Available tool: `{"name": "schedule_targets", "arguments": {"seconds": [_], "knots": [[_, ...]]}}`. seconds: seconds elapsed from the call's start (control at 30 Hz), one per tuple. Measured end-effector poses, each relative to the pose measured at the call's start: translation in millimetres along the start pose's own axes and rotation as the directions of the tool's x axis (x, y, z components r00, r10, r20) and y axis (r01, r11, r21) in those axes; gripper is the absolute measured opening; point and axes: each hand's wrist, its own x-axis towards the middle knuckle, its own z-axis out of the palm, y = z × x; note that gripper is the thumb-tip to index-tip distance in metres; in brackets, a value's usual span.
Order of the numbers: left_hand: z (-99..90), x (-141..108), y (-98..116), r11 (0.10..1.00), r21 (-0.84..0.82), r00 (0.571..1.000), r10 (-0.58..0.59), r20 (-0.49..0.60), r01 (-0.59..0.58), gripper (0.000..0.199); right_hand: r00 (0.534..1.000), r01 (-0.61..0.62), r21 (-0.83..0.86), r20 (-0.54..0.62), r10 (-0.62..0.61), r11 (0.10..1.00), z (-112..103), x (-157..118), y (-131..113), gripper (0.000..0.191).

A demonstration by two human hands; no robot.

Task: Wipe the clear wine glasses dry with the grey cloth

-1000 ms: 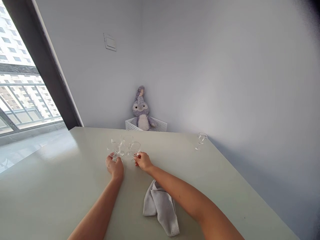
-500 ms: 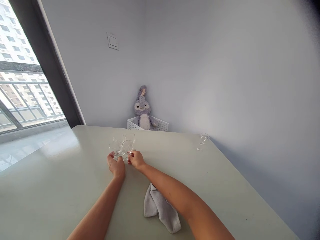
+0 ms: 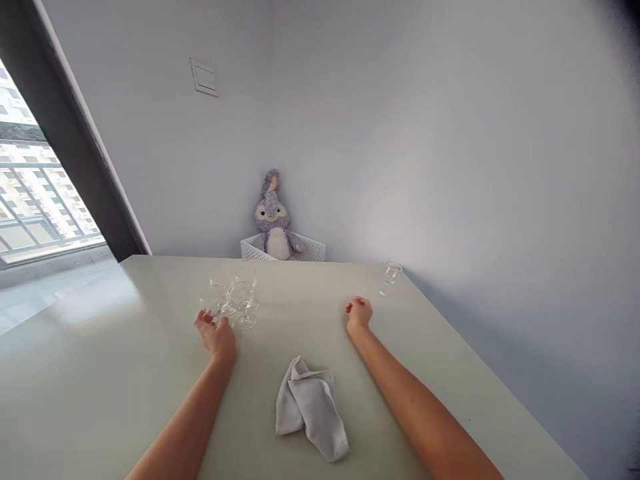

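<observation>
Several clear stemmed glasses stand close together left of the middle of the table. My left hand (image 3: pixel 216 335) is at the front left glass (image 3: pixel 213 295), its fingers and thumb around the lower part; the hand hides some of the foot. The front right glass (image 3: pixel 241 295) of the group stands upright beside it, untouched. Farther right, my right hand (image 3: pixel 359 313) is over the table with curled fingers and nothing visible in them. A lone stemmed glass (image 3: pixel 393 273) stands just beyond it, near the far right edge, apart from the hand.
A crumpled grey cloth (image 3: pixel 313 407) lies on the table (image 3: pixel 125 380) between my forearms. Behind the far edge, a plush rabbit (image 3: pixel 275 223) sits in a white perforated basket (image 3: pixel 315 250). Grey walls meet there, and a window is at left.
My right hand has left the front right glass and moved right, toward the lone glass. My left hand stays at its glass. The view has turned slightly right, and the cloth is fully uncovered.
</observation>
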Motion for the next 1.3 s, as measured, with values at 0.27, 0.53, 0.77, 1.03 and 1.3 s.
{"name": "schedule_targets", "arguments": {"seconds": [0.27, 0.53, 0.77, 1.03, 1.3], "knots": [[1.0, 1.4, -0.1, 0.988, -0.151, 0.99, -0.038, -0.138, 0.017, 0.049, 0.987, -0.009, 0.08, -0.16, 0.021, 0.997, -64.6, 91.4, -33.9, 0.028], [-6.8, 0.1, 5.6, 0.99, -0.123, 0.969, 0.031, -0.243, -0.063, 0.05, 1.0, -0.001, -0.008, 0.007, 0.001, 1.0, -32.0, 62.3, -19.7, 0.02], [-18.4, 9.6, 15.4, 0.972, -0.225, 0.948, -0.001, -0.319, -0.074, 0.049, 0.88, 0.03, -0.111, 0.473, 0.027, 0.993, 21.8, -46.5, -2.7, 0.023], [-26.0, 19.3, 17.4, 0.973, -0.225, 0.917, -0.05, -0.395, -0.044, 0.041, 0.561, 0.033, -0.174, 0.818, 0.126, 0.984, 85.1, -164.3, 1.4, 0.02], [-25.8, 25.5, 13.2, 0.98, -0.2, 0.901, -0.067, -0.428, -0.022, 0.037, 0.482, 0.129, -0.238, 0.863, 0.149, 0.963, 123.4, -196.8, -4.8, 0.024]]}}
